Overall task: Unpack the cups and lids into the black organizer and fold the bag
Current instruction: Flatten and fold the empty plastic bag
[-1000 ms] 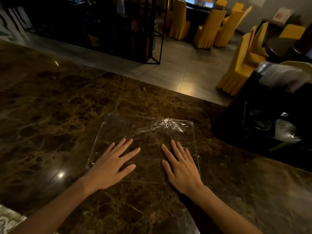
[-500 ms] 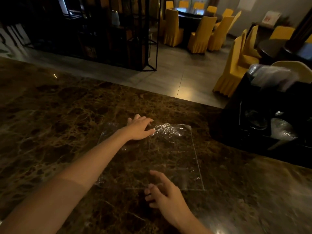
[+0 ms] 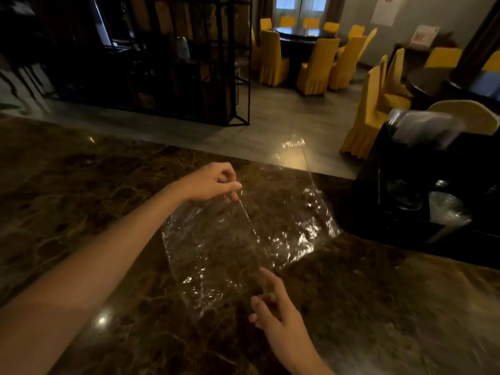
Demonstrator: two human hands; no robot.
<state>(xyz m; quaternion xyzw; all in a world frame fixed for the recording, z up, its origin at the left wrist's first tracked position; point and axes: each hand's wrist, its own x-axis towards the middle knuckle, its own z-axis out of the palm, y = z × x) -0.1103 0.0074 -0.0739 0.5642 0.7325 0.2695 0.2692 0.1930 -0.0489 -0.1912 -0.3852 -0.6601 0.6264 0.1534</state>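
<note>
Your left hand [image 3: 213, 182] has the clear bag [image 3: 243, 239] pinched mid-frame above the table [image 3: 81, 198], right hand [image 3: 273, 307] pinching its lower edge, black organizer [image 3: 405, 190] far right.

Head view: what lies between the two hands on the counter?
In the head view, the clear plastic bag spans the gap: the left hand pinches its far edge up, the right hand holds its near edge, over the marble counter.

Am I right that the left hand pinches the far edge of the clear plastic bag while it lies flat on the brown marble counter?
Not quite. The head view shows the clear plastic bag lifted and crumpled, not flat. The left hand does pinch its far edge above the brown marble counter.
</note>
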